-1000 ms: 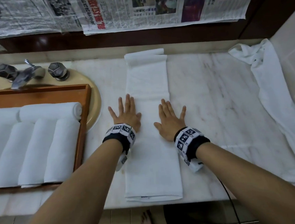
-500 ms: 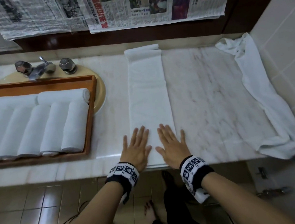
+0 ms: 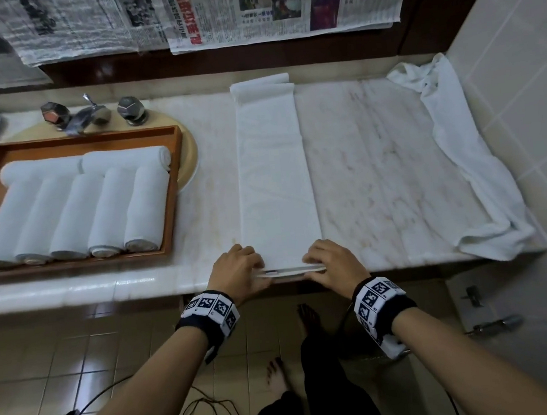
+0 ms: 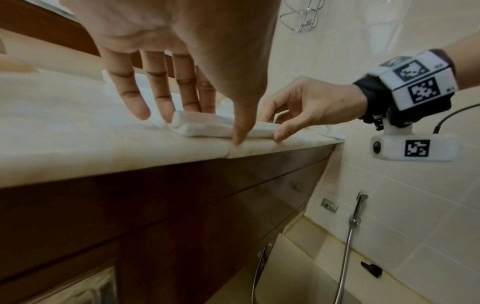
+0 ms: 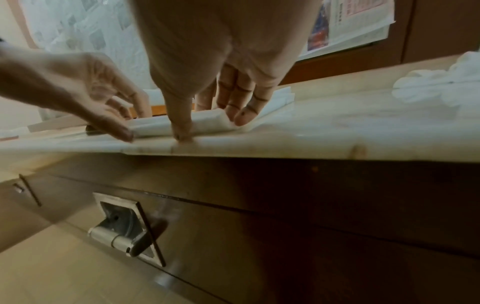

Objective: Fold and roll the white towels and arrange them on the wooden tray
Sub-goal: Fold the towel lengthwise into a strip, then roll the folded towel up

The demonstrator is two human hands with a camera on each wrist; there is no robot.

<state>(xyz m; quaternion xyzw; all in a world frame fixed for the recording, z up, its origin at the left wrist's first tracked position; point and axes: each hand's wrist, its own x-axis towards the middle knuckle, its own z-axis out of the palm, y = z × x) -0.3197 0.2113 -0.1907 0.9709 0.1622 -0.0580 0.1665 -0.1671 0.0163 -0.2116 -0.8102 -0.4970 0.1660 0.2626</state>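
Fingers of both hands curl over the folded towel (image 3: 276,180) at the counter (image 3: 395,176) edge. Left hand (image 4: 166,67) and right hand (image 5: 228,67) pinch its near end, thumbs underneath; uneven rolling could skew it.

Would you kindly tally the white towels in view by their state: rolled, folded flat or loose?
Rolled towels on the wooden tray: 7, five side by side and two crosswise behind them.
Folded towel strip, near end gripped by the left hand and the right hand: 1.
Loose towel at the right: 1.
Total: 9.
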